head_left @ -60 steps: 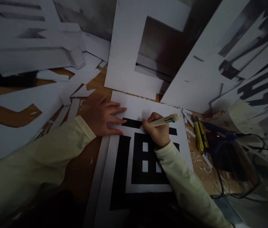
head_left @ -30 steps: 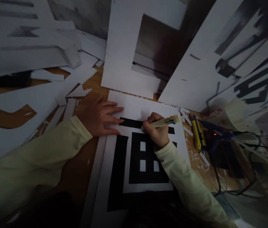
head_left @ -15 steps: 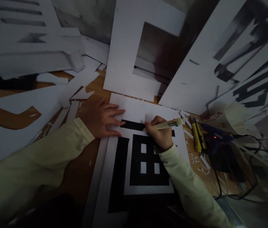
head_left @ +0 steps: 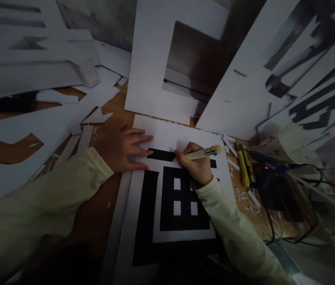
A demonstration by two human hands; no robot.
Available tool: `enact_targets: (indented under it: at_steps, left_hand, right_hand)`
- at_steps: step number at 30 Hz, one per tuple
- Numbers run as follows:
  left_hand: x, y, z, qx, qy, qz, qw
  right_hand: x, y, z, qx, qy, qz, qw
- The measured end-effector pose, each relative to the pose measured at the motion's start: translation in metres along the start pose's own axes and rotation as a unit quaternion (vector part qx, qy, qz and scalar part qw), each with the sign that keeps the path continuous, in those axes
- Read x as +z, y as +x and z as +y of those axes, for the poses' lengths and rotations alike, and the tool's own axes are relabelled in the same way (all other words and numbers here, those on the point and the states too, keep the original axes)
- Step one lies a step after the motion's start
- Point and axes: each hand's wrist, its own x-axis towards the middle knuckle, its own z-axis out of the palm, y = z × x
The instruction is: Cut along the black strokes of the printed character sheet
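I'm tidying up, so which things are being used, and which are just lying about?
In use:
pen, in the right hand
black-patterned sheet, touched by the left hand

Probably just lying about:
yellow cutter
blue tool
white scraps

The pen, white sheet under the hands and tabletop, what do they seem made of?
Pen: likely plastic, smooth, pale casing with coloured accents. White sheet: paper or thin card, matte, flat with crisp edges. Tabletop: probably wood or laminate, warm brown; finish unclear.
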Motion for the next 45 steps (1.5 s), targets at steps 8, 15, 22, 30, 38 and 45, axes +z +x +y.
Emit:
enact_targets:
  at_steps: [8, 15, 22, 30, 38, 45]
  left_hand:
    - [-0.0004, 0.0003, 0.0012, -0.015, -0.003, -0.008, 1.0]
    - [-0.0015, 0.0006, 0.001, -0.003, 0.005, -0.011, 1.0]
    - [-0.0012, -0.0001, 0.0005, -0.01, 0.0, -0.021, 1.0]
    - [-0.0023, 0.0006, 0.002, -0.021, 0.008, -0.04, 0.999]
    - [-0.0019, 0.0, -0.0003, -0.015, 0.018, -0.037, 0.999]
    - [-0.0035, 0.0014, 0.0006, -0.028, 0.013, -0.052, 0.998]
  right_hand:
    - [-0.0007, -0.0009, 0.0016, -0.01, 0.011, 0.015, 1.0]
    - [-0.0001, 0.0001, 0.0047, -0.009, 0.026, 0.021, 0.999]
    - [-0.0017, -0.0009, 0.0058, 0.006, 0.034, 0.038, 0.999]
    - [-0.0011, -0.0012, 0.0037, -0.006, 0.005, 0.025, 1.0]
    - [-0.0008, -0.001, 0.0048, -0.018, 0.016, 0.029, 0.999]
    - [-0.0009, -0.0007, 0.0077, -0.019, 0.021, 0.025, 0.999]
